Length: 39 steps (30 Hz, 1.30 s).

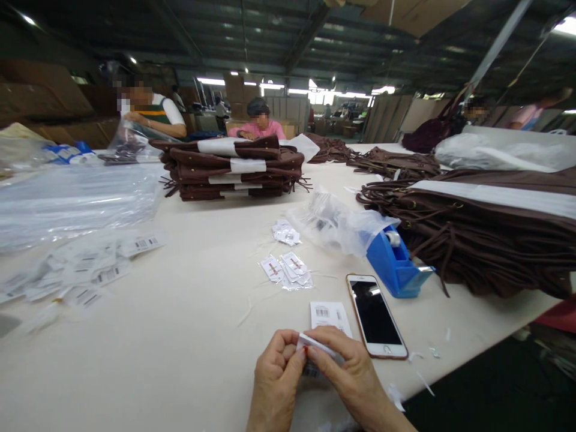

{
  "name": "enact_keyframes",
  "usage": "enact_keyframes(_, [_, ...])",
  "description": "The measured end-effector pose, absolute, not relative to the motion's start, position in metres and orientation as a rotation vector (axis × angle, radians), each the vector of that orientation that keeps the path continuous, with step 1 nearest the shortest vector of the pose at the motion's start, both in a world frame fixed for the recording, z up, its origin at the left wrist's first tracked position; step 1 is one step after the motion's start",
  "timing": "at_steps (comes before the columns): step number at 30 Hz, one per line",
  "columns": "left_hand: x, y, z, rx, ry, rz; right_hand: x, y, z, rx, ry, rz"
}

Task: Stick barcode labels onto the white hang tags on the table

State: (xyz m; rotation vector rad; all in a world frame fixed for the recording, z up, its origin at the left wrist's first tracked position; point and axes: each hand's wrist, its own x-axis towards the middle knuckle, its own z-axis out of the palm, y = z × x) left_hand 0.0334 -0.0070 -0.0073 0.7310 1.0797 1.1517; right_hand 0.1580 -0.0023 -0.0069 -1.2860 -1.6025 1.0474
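Note:
Both my hands meet at the near edge of the white table point(180, 336). My left hand point(275, 375) and my right hand point(344, 375) pinch a small white paper tag point(315, 347) between their fingertips. A barcode label sheet point(330, 315) lies flat just beyond them. A smartphone point(375, 315) with a dark screen rests to the right of my hands. Small clear packets with tags point(288, 268) lie further out on the table.
A blue tape dispenser point(396, 264) and a crumpled clear bag point(337, 225) sit right of centre. Brown bags are stacked at the centre back point(234, 168) and right point(495, 234). Barcode labels point(85, 270) and plastic sleeves point(67, 201) lie left. Other people work at the far side.

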Motion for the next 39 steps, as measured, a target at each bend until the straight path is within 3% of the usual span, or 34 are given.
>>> enact_keyframes(11, [0.034, -0.008, -0.021, 0.792, 1.178, 1.145, 0.157, -0.001, -0.007, -1.281, -1.548, 1.053])
enact_keyframes(17, [0.031, 0.0, -0.027, 0.831, 1.203, 1.018, 0.179, 0.009, -0.006, -1.123, -1.71, 0.241])
enact_keyframes(20, [0.023, 0.005, -0.023, 1.119, 1.394, 0.979, 0.192, 0.013, 0.001, -0.995, -1.872, -0.006])
enact_keyframes(24, [0.012, 0.006, -0.005, 1.335, 1.623, 1.126, 0.198, 0.014, 0.007, -0.922, -1.968, -0.152])
enact_keyframes(30, [0.009, -0.002, 0.023, 0.865, 1.186, 0.814, 0.196, 0.015, 0.006, -0.877, -2.053, -0.248])
enact_keyframes(39, [0.014, -0.002, 0.016, 0.671, 1.101, 0.719, 0.194, 0.018, 0.002, -0.743, -2.079, -0.329])
